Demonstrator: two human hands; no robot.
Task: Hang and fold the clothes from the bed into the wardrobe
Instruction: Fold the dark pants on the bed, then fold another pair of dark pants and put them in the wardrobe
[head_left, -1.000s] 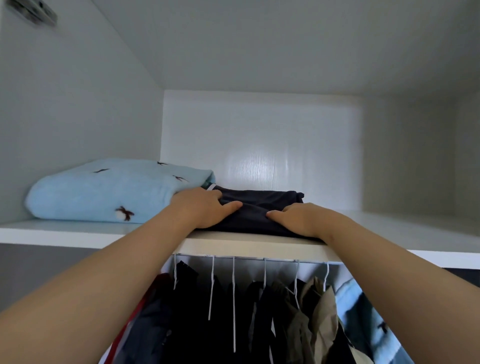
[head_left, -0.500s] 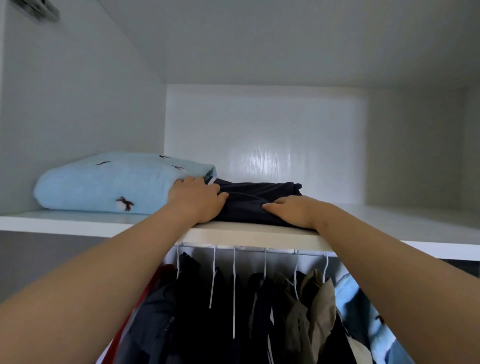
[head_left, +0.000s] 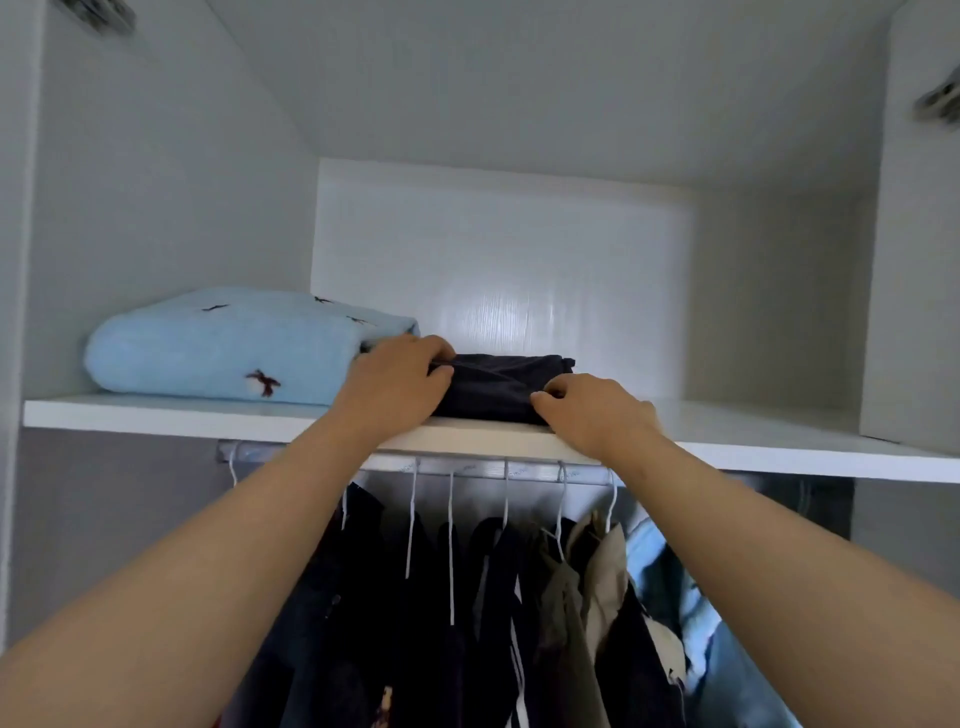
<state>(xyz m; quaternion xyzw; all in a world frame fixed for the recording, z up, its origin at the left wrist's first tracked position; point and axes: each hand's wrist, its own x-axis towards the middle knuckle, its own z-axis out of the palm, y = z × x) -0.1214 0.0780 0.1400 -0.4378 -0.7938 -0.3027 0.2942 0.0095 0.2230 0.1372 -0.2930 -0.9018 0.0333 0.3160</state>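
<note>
There, on the white wardrobe shelf (head_left: 156, 415), the folded dark garment (head_left: 498, 387) lay near the front edge, touching the folded light-blue garment (head_left: 223, 348) at its nine o'clock. The left hand (head_left: 400, 379) gripped the dark garment's left end, fingers curled over the fold. The right hand (head_left: 592, 410), at about four o'clock of it, had bent fingertips pinching the front right corner. At six o'clock, hanging clothes (head_left: 467, 597) filled the rail (head_left: 467, 465).
</note>
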